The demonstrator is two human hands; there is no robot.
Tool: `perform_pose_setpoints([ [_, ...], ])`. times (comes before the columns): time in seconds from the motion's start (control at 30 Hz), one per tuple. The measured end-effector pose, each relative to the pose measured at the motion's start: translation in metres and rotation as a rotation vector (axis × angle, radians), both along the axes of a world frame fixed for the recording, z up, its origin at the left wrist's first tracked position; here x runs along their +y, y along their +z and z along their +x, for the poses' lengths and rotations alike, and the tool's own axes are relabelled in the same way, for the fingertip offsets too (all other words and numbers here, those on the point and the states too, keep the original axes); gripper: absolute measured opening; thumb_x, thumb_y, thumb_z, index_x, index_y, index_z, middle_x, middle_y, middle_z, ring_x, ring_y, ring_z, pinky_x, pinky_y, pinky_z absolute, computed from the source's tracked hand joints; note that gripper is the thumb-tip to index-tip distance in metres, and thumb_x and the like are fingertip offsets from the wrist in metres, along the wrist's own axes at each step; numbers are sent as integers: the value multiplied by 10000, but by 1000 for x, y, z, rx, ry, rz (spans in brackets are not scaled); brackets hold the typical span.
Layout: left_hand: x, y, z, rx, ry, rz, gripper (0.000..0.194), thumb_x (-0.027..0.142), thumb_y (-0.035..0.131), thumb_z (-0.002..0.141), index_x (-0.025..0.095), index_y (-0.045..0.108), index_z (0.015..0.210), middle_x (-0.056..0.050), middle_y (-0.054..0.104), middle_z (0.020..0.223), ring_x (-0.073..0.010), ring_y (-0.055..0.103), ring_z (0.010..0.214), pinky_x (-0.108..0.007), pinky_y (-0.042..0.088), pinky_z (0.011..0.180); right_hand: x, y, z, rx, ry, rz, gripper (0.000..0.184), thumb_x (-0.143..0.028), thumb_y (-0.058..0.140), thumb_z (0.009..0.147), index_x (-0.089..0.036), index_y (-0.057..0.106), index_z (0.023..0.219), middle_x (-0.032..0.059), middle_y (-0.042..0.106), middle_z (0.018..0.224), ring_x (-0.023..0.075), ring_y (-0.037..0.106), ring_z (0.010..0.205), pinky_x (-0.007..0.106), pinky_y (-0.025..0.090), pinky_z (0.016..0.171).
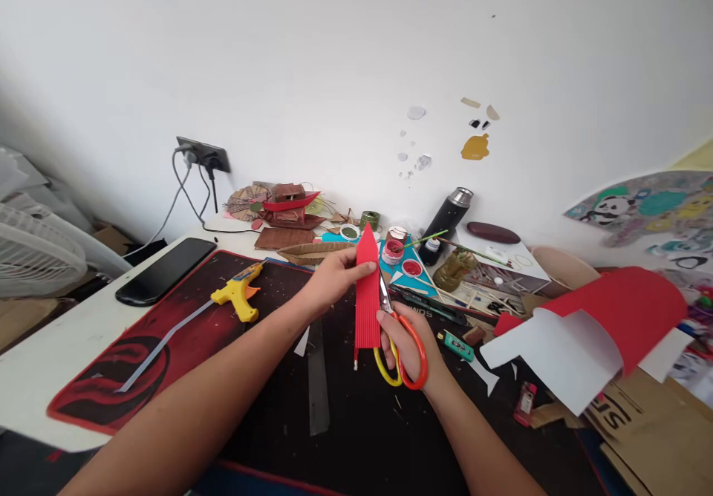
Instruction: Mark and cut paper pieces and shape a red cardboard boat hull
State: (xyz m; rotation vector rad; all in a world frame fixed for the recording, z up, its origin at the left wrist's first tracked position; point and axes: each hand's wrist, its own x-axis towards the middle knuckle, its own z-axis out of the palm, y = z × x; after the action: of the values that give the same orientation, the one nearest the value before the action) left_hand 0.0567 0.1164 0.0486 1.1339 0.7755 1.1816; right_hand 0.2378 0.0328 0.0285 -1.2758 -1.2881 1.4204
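My left hand (333,279) is closed on a narrow strip of red ridged card (367,318), its pointed end facing away from me. In my right hand (411,338) are scissors (385,299) with one orange-red and one yellow handle loop. The scissors' blades lie along the strip's right edge; whether they touch the card I cannot tell. My right thumb also rests against that edge. A thin pencil-like end (356,364) shows below the strip's lower left corner. Beneath my left wrist lies a clear ruler (318,399) on the dark mat.
On the left lie a yellow glue gun (239,293) and a black phone (165,271). Small model boats (290,206), paint pots (393,251) and a black flask (447,217) stand at the back. A red sheet (624,307) curls at the right, near a green cutter (457,345).
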Motion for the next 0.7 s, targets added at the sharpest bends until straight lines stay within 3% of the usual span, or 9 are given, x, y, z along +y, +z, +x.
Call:
perform_pose_setpoints([
  [0.07,3,1,-4,-24,47,-17,483,543,981,694,170,790,934,-30,760,848,-143,636,676,-259,501,630,0,1,1,33,-16,5,478,-638,793,867,-219,575,791,-64,581,527,89,494,332,186,354,353],
  [0.13,6,1,-7,-46,111,-28,465,542,978,699,177,757,885,14,689,722,-81,496,524,-217,366,488,2,1,2,68,-38,4,476,-638,796,867,-221,577,803,-70,572,526,89,489,330,186,350,347],
  [0.2,9,1,-10,-64,147,-36,472,544,980,696,178,732,861,32,637,647,-71,445,470,-213,314,439,3,2,3,91,-54,5,484,-641,797,868,-221,568,794,-66,581,537,91,496,335,188,356,346],
  [0.43,9,14,-17,-132,226,37,472,469,1031,621,183,743,862,3,723,770,-96,578,543,-216,426,470,6,3,5,197,-127,7,533,-705,798,853,-203,622,837,-59,594,560,81,483,346,191,341,355],
  [0.57,1,30,-23,-143,311,201,383,434,1027,664,197,784,841,-2,718,712,-126,624,583,-223,462,500,11,8,7,314,-209,-65,602,-727,831,795,-155,735,958,-57,575,530,72,450,346,187,285,350],
  [0.63,-3,36,-25,-142,283,254,367,408,1042,648,206,813,852,-32,772,845,-147,674,685,-236,515,568,13,10,8,368,-235,-119,655,-750,847,759,-140,762,981,-61,556,520,65,434,354,183,271,352],
  [0.7,-5,39,-26,-103,145,243,329,383,1034,667,202,819,839,-56,788,956,-150,678,734,-265,559,665,14,12,9,411,-242,-149,685,-772,855,734,-135,771,971,-63,542,513,60,422,361,179,262,353],
])
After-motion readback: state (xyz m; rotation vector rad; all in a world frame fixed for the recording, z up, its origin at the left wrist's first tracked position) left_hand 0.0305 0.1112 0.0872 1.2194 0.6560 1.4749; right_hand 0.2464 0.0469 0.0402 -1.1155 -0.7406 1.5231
